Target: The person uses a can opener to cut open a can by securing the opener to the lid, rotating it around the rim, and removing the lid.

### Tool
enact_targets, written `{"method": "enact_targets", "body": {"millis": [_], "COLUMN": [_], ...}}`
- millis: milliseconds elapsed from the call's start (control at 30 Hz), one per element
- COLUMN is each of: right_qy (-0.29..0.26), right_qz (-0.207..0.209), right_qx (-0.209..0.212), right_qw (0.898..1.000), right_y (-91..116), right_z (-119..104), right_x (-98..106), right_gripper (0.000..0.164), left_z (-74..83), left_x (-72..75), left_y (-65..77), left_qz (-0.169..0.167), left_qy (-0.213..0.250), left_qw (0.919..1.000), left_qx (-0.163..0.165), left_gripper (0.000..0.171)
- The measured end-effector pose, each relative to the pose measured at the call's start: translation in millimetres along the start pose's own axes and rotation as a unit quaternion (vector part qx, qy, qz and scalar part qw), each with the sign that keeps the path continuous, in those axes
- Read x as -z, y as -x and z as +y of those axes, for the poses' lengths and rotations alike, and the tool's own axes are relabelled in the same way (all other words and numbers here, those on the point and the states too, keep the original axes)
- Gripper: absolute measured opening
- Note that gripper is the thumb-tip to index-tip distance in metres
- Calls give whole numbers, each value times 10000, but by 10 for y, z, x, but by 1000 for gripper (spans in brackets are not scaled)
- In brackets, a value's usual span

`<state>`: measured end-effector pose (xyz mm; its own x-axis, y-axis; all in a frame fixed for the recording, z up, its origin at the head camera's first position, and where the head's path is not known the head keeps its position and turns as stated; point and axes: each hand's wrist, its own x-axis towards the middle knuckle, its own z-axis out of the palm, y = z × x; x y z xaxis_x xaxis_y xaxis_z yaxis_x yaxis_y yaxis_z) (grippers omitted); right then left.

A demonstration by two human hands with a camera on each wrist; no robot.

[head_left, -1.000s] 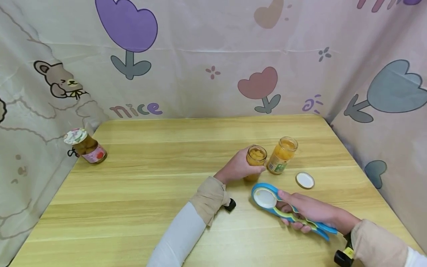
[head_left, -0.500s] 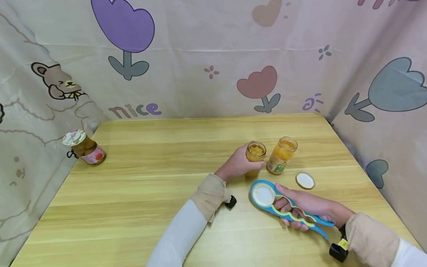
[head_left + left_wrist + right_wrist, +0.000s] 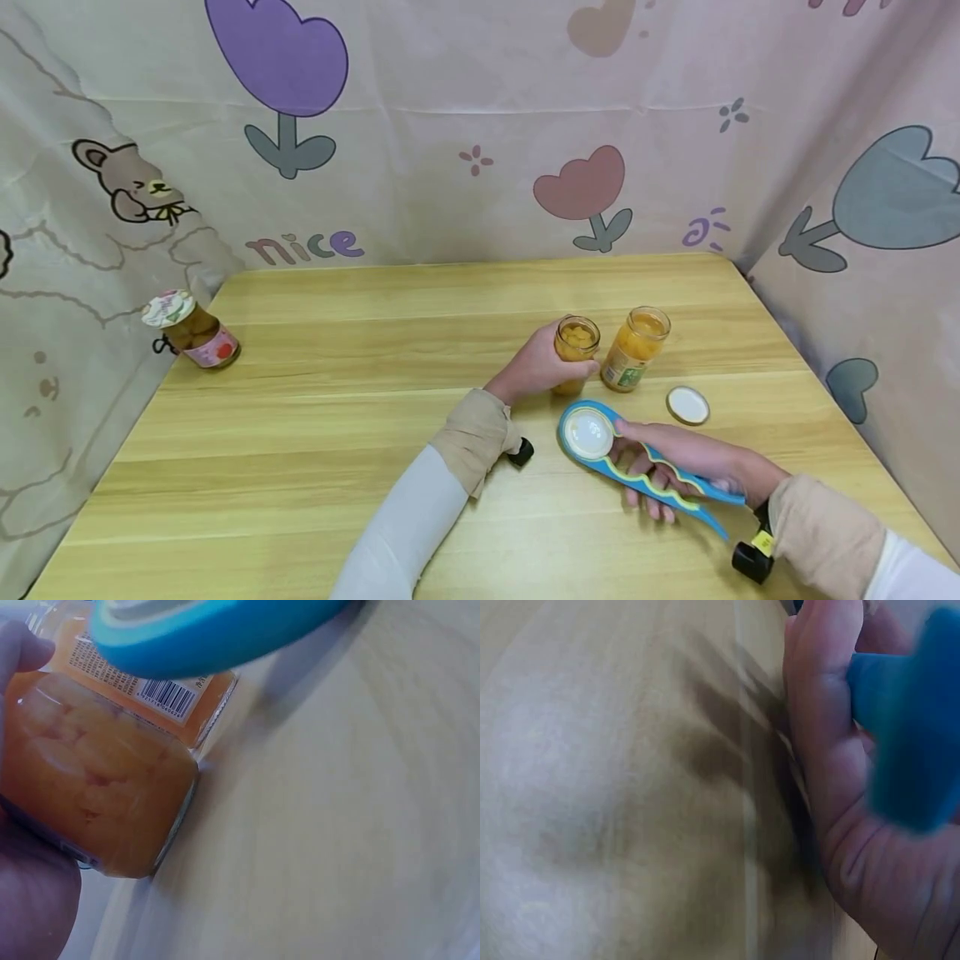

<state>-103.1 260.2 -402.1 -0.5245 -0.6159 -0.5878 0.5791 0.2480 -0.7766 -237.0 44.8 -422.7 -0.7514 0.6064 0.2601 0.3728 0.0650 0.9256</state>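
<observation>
An open glass jar (image 3: 576,343) of orange fruit pieces stands on the table, slightly right of the middle. My left hand (image 3: 534,364) grips it round the side, the thumb across its front. In my right hand (image 3: 678,454) I hold a blue and yellow jar opener (image 3: 621,477) just in front of that jar. A lid (image 3: 588,433) with its white side up sits in the opener's ring. Blue plastic of the opener (image 3: 217,637) hangs close over the jars in the left wrist view. The right wrist view has the opener's handle (image 3: 919,742) against my palm.
A second uncovered jar (image 3: 633,350) of orange contents stands right beside the gripped one. A loose lid (image 3: 687,406) lies white side up in front of it. A closed jar (image 3: 193,329) with a pink label stands at the table's left edge. Printed cloth (image 3: 420,192) hangs behind.
My right hand and the jar opener have shifted a little left and away from me, and the opener's handles have spread apart. The gripped jar has moved slightly farther back.
</observation>
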Motion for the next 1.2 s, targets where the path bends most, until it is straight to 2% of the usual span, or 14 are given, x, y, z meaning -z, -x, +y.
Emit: {"method": "enact_targets", "body": {"millis": [167, 433, 700, 933, 1200], "right_qy": [44, 55, -236, 24, 69], "right_qz": [-84, 80, -314, 171, -6], "right_qx": [207, 22, 132, 237, 284], "right_qw": [9997, 10000, 9991, 9996, 9996], "right_y": [-33, -34, -40, -60, -70], "right_z": [15, -1, -15, 2, -9], "right_x": [-8, -46, -34, -26, -28], "right_gripper": [49, 39, 25, 27, 19], "left_z": [22, 15, 4, -15, -9], "left_x": [-2, 0, 3, 7, -4], "left_y": [3, 14, 13, 17, 8], "left_qz": [34, 50, 11, 55, 47], "left_qy": [-59, -60, -29, -74, -139], "left_qw": [9999, 9999, 10000, 10000, 9999], "left_qx": [83, 94, 19, 8, -69], "left_gripper": [44, 45, 44, 44, 43]}}
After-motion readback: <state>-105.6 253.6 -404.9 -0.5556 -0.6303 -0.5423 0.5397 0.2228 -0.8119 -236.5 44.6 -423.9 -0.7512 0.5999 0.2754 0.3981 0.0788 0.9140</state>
